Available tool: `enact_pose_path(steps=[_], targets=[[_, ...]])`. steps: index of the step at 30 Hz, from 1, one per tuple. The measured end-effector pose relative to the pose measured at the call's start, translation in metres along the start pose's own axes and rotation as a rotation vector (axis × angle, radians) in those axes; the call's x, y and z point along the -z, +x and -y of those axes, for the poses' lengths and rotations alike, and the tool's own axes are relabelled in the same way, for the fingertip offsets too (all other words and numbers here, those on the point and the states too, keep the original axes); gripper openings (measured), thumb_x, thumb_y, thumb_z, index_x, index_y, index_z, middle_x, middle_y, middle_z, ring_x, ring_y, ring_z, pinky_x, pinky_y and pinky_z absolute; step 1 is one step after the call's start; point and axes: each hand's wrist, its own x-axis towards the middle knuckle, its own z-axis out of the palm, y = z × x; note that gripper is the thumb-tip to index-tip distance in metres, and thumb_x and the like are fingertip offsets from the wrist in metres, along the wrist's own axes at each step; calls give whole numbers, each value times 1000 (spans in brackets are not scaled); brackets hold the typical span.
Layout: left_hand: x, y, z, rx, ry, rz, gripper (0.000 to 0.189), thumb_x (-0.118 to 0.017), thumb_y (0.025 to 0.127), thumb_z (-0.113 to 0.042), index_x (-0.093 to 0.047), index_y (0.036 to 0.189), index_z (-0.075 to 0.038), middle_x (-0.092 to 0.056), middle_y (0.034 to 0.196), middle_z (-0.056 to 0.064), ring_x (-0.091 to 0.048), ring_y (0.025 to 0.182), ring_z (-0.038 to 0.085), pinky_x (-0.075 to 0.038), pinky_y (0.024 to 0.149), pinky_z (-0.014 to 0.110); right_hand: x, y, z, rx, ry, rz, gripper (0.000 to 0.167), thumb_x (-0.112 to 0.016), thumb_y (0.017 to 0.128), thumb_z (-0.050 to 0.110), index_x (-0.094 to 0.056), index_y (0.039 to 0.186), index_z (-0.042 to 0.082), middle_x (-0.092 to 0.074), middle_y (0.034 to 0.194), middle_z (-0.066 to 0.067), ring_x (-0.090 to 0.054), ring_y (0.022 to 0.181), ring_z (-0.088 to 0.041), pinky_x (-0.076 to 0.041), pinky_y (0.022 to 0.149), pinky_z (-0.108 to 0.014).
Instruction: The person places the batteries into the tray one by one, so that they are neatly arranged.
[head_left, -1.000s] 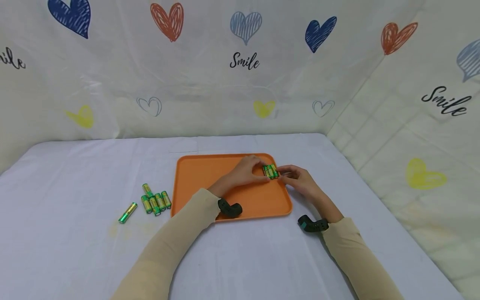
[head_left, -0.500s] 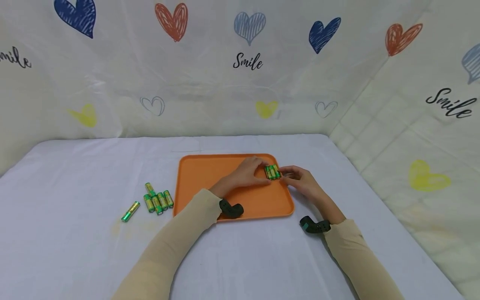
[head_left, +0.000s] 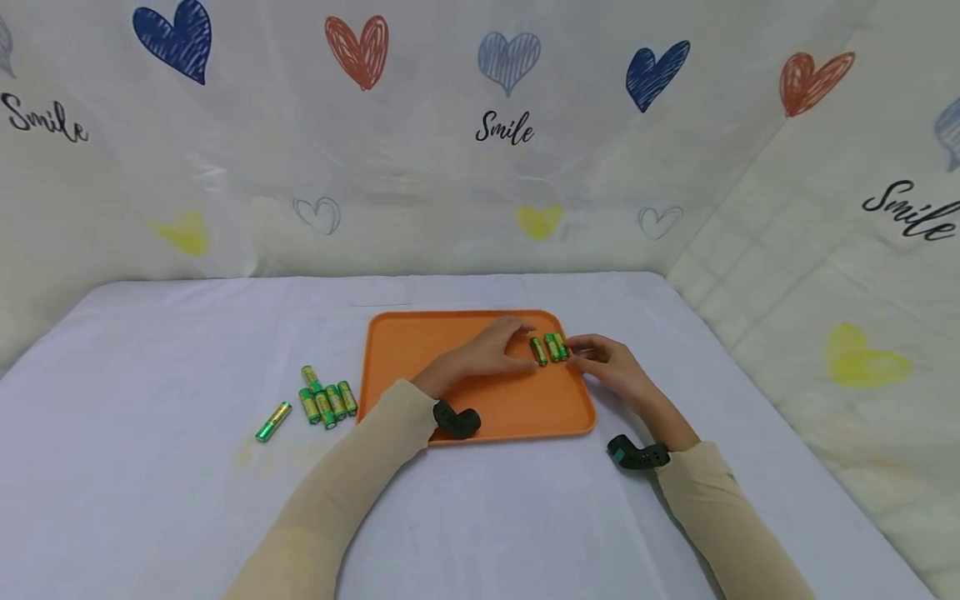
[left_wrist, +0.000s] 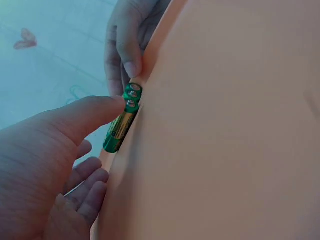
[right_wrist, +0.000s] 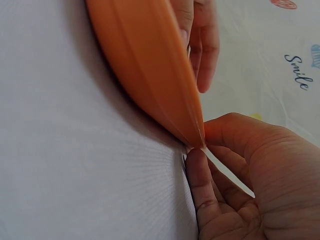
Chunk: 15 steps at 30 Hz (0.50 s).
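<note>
Three green-and-gold batteries lie on an orange tray (head_left: 420, 350) near its right rim. One battery (head_left: 538, 351) lies slightly apart, closest to my left hand (head_left: 491, 348); two batteries (head_left: 557, 347) sit side by side at the rim. My left thumb and fingers are spread apart; in the left wrist view the thumb (left_wrist: 95, 111) overlaps a battery end (left_wrist: 131, 104), with the other fingers hanging below. From outside the tray, my right hand (head_left: 603, 362) has its fingertips right at the rim beside the pair. Its thumb and fingers meet the tray edge (right_wrist: 197, 125) in the right wrist view.
Left of the tray, several more batteries (head_left: 327, 402) lie bunched on the white cloth (head_left: 187, 358); a single battery (head_left: 273, 422) lies separately. Behind the table hangs a sheet (head_left: 420, 158) printed with hearts.
The batteries on the tray stood together in a tight row; the leftmost has now separated toward my left hand. My right hand stays at the rim. The head view has shifted slightly left.
</note>
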Motion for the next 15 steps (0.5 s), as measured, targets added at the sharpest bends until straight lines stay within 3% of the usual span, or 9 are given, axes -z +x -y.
enact_pose_path(steps=[10, 15], targets=[[12, -17, 1, 19, -97, 28, 64, -67, 94, -23, -35, 146, -3, -42, 142, 14, -44, 130, 24, -37, 109, 33, 0, -1, -3, 23, 34, 19, 45, -67, 94, 18, -56, 134, 1, -60, 124, -21, -59, 94, -10, -46, 77, -22], [16, -22, -1, -6, -126, 11, 62, -66, 95, -19, -35, 146, -3, -45, 139, 14, -48, 127, 24, -40, 106, 32, -1, -1, -1, 19, 22, 16, 47, -66, 94, 20, -55, 135, 1, -59, 126, -21, -58, 97, -12, -46, 79, -21]])
